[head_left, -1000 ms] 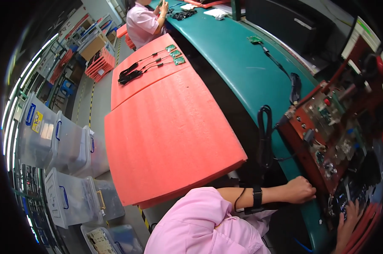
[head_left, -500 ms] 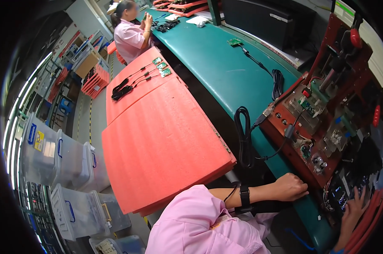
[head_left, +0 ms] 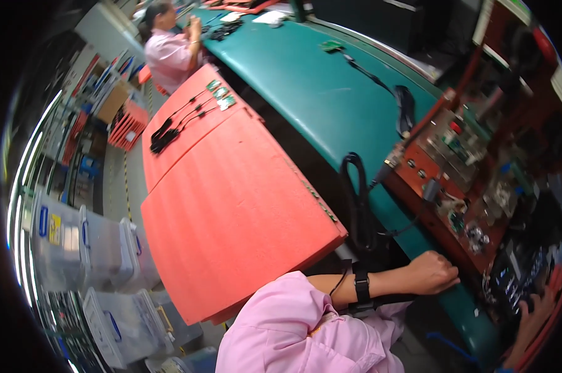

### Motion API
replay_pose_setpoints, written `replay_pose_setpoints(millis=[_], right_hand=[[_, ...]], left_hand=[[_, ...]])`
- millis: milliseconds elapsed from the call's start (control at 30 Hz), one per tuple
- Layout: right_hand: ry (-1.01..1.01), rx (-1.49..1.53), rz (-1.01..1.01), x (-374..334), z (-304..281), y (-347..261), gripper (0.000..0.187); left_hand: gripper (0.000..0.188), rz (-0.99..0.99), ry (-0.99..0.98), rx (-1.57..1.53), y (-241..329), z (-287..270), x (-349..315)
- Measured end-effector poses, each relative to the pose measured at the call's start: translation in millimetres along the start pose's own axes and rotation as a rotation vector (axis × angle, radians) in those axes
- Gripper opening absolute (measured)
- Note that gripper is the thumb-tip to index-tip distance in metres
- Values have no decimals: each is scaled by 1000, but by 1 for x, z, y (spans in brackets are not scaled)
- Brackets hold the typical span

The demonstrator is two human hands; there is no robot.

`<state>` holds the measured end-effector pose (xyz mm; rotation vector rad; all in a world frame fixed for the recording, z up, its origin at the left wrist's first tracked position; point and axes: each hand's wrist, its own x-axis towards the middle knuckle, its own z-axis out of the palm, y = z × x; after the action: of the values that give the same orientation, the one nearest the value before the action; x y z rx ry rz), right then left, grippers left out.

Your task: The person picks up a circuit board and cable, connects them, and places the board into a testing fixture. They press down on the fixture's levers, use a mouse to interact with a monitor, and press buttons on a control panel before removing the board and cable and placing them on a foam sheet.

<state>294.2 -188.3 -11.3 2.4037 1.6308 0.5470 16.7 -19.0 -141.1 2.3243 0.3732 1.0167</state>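
My left hand (head_left: 434,272) is curled into a fist and rests by the near edge of the green bench, beside a red test fixture (head_left: 411,180); nothing shows in its fingers. A black strap (head_left: 361,283) is round that wrist. Far to the right, my right hand (head_left: 534,316) has its fingers apart, next to red foam pieces (head_left: 561,292) and dark equipment. It is dim and blurred there. On the fixture sit a clear block, wires and small green circuit boards (head_left: 458,221). A coiled black cable (head_left: 355,205) hangs over the bench edge and joins the fixture.
A stack of pink foam sheets (head_left: 237,217) stands left of the bench (head_left: 306,93), with several boards on black cables (head_left: 166,133) on top. Another board (head_left: 332,46) lies farther along the bench. A co-worker (head_left: 169,53) sits beyond. Clear plastic bins (head_left: 104,242) line the left.
The view has turned slightly and is blurrier, so the far bench, foam and co-worker sit farther left. My left hand stays by the bench edge; my right hand appears slightly farther right and lower.
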Motion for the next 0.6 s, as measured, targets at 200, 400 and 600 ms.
replay_pose_setpoints(millis=[200, 400, 600], right_hand=[[-10, 289, -33, -48, -1, -40, 11], [128, 375, -1, -18, 2, -20, 23], [148, 516, -186, 24, 28, -11, 24]], left_hand=[[33, -15, 17, 66, 2, -12, 4], [31, 7, -181, 42, 2, -21, 2], [24, 148, -401, -4, 44, 8, -50]])
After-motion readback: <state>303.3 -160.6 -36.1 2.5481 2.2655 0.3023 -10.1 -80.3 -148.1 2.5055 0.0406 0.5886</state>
